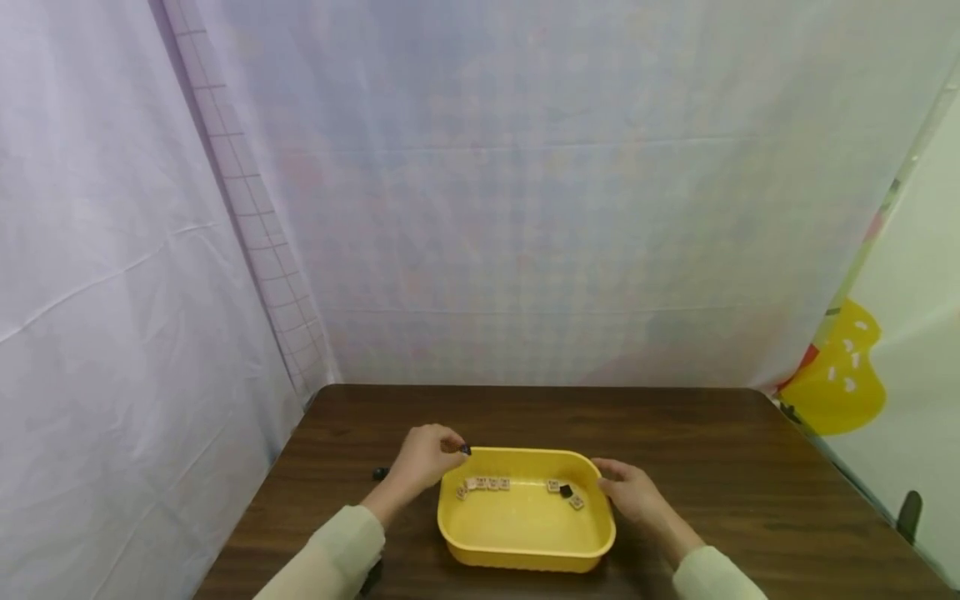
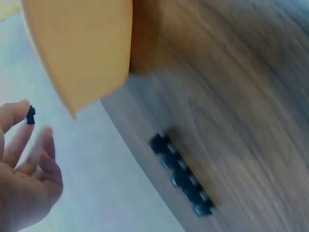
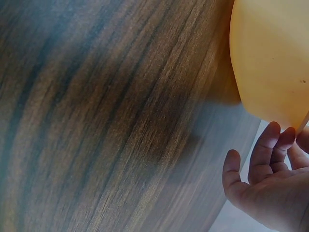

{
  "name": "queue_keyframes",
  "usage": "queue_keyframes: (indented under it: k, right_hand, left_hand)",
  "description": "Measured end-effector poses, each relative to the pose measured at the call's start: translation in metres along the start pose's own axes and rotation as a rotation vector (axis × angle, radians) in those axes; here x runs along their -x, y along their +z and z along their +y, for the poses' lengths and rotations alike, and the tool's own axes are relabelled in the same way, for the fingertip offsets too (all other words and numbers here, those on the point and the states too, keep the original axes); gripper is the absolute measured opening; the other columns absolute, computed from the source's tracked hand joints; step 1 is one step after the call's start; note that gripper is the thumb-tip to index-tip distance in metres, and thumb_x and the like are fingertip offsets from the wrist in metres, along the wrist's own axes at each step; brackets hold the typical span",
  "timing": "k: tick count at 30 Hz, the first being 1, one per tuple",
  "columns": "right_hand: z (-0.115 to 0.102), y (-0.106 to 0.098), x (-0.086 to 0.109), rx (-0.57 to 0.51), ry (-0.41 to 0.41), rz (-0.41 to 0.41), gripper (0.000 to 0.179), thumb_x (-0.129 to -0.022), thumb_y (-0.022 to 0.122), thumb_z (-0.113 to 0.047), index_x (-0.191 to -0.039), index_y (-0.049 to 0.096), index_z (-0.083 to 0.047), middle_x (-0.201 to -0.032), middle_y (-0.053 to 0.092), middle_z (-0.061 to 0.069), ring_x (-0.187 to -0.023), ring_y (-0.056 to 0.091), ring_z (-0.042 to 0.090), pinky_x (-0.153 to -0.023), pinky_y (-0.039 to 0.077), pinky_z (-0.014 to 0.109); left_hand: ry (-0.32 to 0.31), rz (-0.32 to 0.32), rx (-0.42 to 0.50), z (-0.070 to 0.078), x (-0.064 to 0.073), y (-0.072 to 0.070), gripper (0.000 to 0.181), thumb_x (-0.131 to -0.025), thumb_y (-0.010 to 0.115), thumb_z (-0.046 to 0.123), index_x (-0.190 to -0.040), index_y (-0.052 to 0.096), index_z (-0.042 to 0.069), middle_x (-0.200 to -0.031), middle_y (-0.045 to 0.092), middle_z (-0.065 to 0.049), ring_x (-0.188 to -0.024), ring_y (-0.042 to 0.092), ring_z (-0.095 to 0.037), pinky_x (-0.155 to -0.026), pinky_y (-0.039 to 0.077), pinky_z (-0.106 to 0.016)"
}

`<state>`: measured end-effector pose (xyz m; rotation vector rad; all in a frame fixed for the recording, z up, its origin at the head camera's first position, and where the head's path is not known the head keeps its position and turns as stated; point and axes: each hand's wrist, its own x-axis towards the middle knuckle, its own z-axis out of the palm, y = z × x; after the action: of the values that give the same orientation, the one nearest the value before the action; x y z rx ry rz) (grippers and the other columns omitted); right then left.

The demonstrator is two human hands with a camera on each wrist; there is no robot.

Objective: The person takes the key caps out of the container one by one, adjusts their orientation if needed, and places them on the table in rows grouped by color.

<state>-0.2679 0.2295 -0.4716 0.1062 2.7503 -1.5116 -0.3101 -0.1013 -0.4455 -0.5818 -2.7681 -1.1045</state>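
My left hand (image 1: 427, 458) pinches a small black piece (image 2: 31, 115) between thumb and fingertip, at the back left corner of a yellow plastic basin (image 1: 525, 562). The piece is raised off the table in the left wrist view. On the basin's right side, my right hand (image 1: 632, 493) grips the rim, thumb on the inner side and fingers outside. Several cream tiles (image 1: 492, 483) with dark printed marks sit in a row at the basin's back left. Two more cream tiles (image 1: 553, 485) lie at the right, with a black tile (image 1: 566, 492) between them.
A strip of joined black pieces (image 2: 181, 175) lies on the brown wooden table (image 1: 720, 450) left of the basin. In the head view a black end (image 1: 381, 473) shows beside the left forearm. White curtains (image 1: 525, 250) hang behind and at the left.
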Motion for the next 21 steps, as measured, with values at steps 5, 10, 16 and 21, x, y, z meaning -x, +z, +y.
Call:
queue_keyframes:
  k: [5,10,16,21]
  right_hand:
    - [0.0,0.0,-0.001,0.003,0.008,-0.003,0.04,-0.096,0.055,-0.005,-0.134,0.055,0.007,-0.138,0.047,0.035,-0.126,0.045,0.051,-0.101,0.039,0.059]
    - [0.001,0.0,-0.001,-0.001,0.012,-0.005,0.04,-0.096,0.055,-0.004,-0.135,0.054,0.008,-0.138,0.046,0.036,-0.126,0.044,0.052,-0.101,0.039,0.06]
    - [0.001,0.0,-0.001,0.006,0.013,-0.004,0.041,-0.097,0.054,-0.005,-0.135,0.054,0.007,-0.138,0.046,0.036,-0.127,0.043,0.052,-0.102,0.037,0.061]
    - [0.002,0.0,-0.001,0.003,0.0,0.003,0.04,-0.096,0.054,-0.004,-0.134,0.055,0.008,-0.135,0.049,0.036,-0.124,0.047,0.051,-0.101,0.039,0.059]
  left_hand:
    - [-0.026,0.08,0.079,-0.018,-0.001,-0.015,0.02,-0.087,0.076,0.017,-0.104,0.075,0.006,-0.097,0.072,-0.007,-0.084,0.068,-0.021,-0.067,0.057,-0.034]
    - [-0.045,0.147,0.076,-0.039,0.001,-0.028,0.015,-0.084,0.078,0.013,-0.097,0.076,0.007,-0.089,0.072,-0.004,-0.074,0.067,-0.016,-0.062,0.056,-0.031]
    - [-0.085,0.178,0.029,-0.069,0.005,-0.046,0.012,-0.082,0.08,0.009,-0.093,0.076,0.006,-0.083,0.071,-0.001,-0.072,0.065,-0.014,-0.063,0.054,-0.032]
    - [-0.104,0.161,-0.046,-0.102,0.013,-0.064,0.015,-0.079,0.08,0.008,-0.092,0.075,0.003,-0.08,0.071,-0.002,-0.073,0.066,-0.018,-0.066,0.054,-0.036]
